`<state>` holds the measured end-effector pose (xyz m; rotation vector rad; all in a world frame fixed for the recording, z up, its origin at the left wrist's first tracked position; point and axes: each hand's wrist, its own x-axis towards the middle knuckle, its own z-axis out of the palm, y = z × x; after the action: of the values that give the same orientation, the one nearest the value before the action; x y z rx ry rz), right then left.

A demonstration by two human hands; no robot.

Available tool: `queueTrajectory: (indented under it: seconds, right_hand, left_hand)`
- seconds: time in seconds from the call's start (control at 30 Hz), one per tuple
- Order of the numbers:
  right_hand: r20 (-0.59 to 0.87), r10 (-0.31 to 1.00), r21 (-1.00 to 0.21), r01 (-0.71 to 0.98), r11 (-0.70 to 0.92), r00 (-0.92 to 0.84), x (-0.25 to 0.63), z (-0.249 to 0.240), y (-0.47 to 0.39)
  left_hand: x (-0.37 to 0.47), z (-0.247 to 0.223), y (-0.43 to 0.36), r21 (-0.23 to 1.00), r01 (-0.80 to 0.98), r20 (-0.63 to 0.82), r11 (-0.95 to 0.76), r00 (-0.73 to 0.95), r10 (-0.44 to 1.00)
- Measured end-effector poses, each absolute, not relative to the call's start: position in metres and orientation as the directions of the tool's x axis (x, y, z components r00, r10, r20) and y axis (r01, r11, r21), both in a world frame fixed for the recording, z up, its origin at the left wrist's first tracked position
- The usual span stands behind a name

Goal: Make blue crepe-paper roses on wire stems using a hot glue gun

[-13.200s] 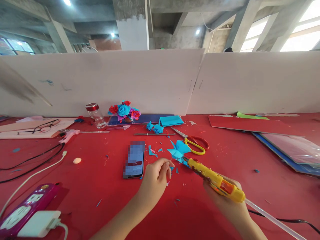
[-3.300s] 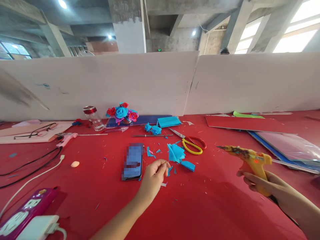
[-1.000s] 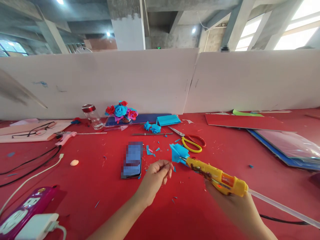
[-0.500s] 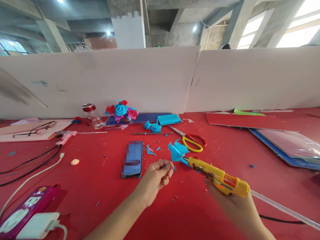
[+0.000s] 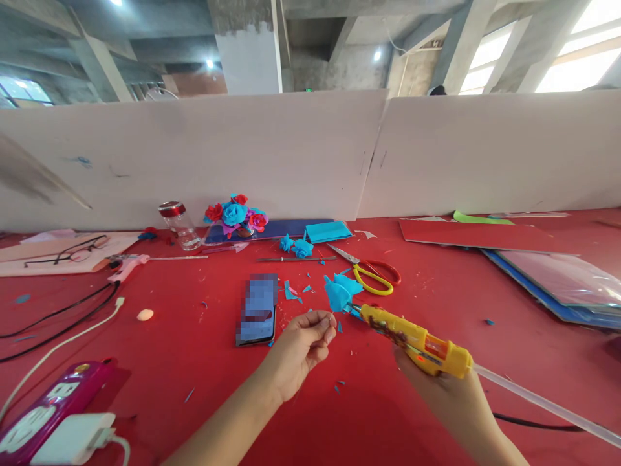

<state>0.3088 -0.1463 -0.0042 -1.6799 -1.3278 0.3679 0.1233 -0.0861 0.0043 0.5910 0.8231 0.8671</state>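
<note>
My left hand (image 5: pixel 310 340) is closed in a pinch just below a blue paper flower (image 5: pixel 341 291); a thin stem seems to show at its fingertips, the flower standing above them. A yellow glue gun (image 5: pixel 417 336) is in my right hand (image 5: pixel 431 378), its nozzle at the flower's lower right side. A clear glue stick (image 5: pixel 543 401) sticks out of the gun's back end. Blue paper scraps (image 5: pixel 291 291) lie left of the flower. Behind it are scissors (image 5: pixel 373 278) with red and yellow handles.
A phone (image 5: pixel 258 310) lies left of centre. At the back stand a paper flower bouquet (image 5: pixel 236 215) and a glass jar (image 5: pixel 182 226). On the left are glasses (image 5: pixel 72 251), a pink glue gun (image 5: pixel 129 266) and a power strip (image 5: pixel 53 401). Coloured sheets (image 5: pixel 557 278) lie on the right.
The yellow glue gun and my right hand have shifted slightly left. The blue flower has turned and moved a little left, and my left hand has barely moved.
</note>
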Motion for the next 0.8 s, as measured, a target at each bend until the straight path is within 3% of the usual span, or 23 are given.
queueTrajectory:
  seconds: [0.4,0.7,0.8]
  right_hand:
    - [0.282,0.879,-0.81,0.587,0.003,0.385,0.309,-0.007,-0.144]
    - [0.33,0.893,-0.79,0.608,0.084,0.305,0.318,-0.003,-0.149]
    - [0.329,0.874,-0.797,0.601,0.053,0.358,0.312,0.0,-0.149]
  left_hand:
    - [0.123,0.003,-0.085,0.743,-0.427,-0.339,0.516,0.425,0.839]
    - [0.122,0.003,-0.085,0.736,-0.43,-0.345,0.523,0.426,0.836]
    - [0.123,0.004,-0.085,0.731,-0.429,-0.357,0.53,0.421,0.834]
